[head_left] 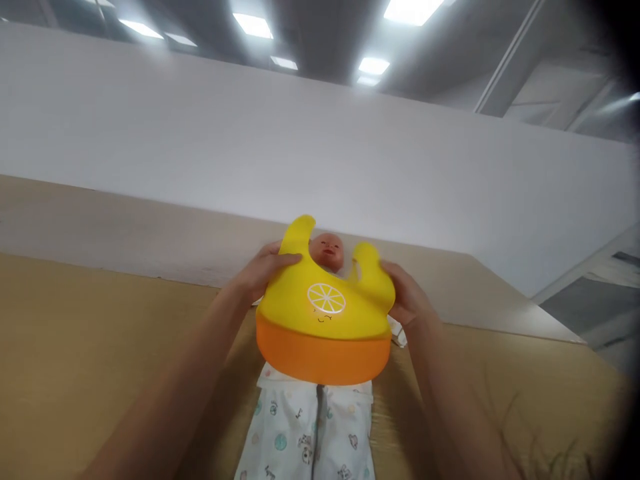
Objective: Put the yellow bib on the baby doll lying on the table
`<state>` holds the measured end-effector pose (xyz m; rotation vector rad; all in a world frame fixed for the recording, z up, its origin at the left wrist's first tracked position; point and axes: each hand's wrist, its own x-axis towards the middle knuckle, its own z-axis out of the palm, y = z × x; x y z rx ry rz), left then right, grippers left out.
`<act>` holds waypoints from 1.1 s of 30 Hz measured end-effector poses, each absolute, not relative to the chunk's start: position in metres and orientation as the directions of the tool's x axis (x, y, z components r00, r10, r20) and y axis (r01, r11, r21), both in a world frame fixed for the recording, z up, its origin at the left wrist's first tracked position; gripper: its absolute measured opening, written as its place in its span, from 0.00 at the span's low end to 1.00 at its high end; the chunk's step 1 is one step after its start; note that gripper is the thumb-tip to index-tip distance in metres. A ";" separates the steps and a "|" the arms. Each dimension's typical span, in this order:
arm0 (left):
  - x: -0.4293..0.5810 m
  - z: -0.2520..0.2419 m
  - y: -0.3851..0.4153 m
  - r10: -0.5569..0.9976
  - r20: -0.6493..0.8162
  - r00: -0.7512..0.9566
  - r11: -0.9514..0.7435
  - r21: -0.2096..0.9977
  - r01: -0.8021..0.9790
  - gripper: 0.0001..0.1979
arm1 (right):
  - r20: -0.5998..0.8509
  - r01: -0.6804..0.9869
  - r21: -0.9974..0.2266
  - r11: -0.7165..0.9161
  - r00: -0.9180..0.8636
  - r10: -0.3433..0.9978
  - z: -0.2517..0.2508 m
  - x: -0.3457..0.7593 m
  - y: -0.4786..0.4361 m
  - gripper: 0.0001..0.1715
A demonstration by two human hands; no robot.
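Note:
A baby doll (327, 252) lies on its back on a wooden table (75, 347), dressed in white patterned clothes (305, 433). A yellow silicone bib (325, 303) with an orange catch pocket and a lemon-slice print is held up over the doll's chest. My left hand (263, 270) grips the bib's left neck strap, thumb on the front. My right hand (407, 297) grips the bib's right strap and side. Only the doll's head shows above the bib.
A white partition wall (300, 147) stands behind the table. A paler wooden surface (150, 233) runs along the far side. Grey floor (595, 313) shows at the right, past the table's edge.

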<state>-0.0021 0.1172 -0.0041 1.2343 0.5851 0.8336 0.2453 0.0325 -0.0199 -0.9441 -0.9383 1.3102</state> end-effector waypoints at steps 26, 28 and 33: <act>0.012 -0.028 0.139 0.864 0.092 0.495 -0.024 0.990 -0.142 0.16 | 0.177 -0.193 -0.950 0.243 0.306 0.935 -0.026 0.241 0.053 0.19; 0.015 -0.033 0.144 0.869 0.095 0.485 -0.033 0.990 -0.136 0.15 | 0.197 -0.216 -0.940 0.263 0.284 0.938 -0.034 0.243 0.058 0.20; 0.022 -0.042 0.147 0.888 0.096 0.449 -0.027 0.987 -0.158 0.14 | 0.147 -0.242 -0.948 0.206 0.242 0.959 -0.048 0.250 0.065 0.16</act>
